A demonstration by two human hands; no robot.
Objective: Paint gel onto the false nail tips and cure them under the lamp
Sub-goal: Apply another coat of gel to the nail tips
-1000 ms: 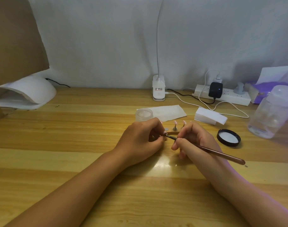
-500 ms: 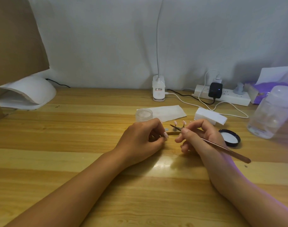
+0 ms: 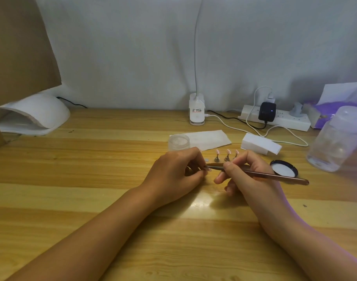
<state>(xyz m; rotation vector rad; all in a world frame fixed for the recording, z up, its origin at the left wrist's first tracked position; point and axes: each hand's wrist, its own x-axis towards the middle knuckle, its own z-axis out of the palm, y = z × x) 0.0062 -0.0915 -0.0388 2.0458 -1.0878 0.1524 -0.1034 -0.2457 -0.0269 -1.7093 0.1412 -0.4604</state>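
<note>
Watching the head feed from my end, so this is my read and not gospel. The left hand (image 3: 177, 173) was curled around one false nail tip (image 3: 208, 169) just left of frame centre, pinching it, though its fingers hid whatever it was mounted on. The right hand (image 3: 248, 175) gripped the brush (image 3: 264, 175) pen-style, bristle end right at that tip. Three more tips on stands (image 3: 228, 152) stood in a row just behind the hands. They looked pinkish, but I couldn't tell if that was gel or just their colour. The gel jar (image 3: 178, 141) sat open behind the left hand, and its black lid (image 3: 284, 168) lay right of the brush hand. The curing lamp (image 3: 33, 114) sat at far left, well apart from everything. I'd guess painting was midway, with curing yet to come for this one.
</note>
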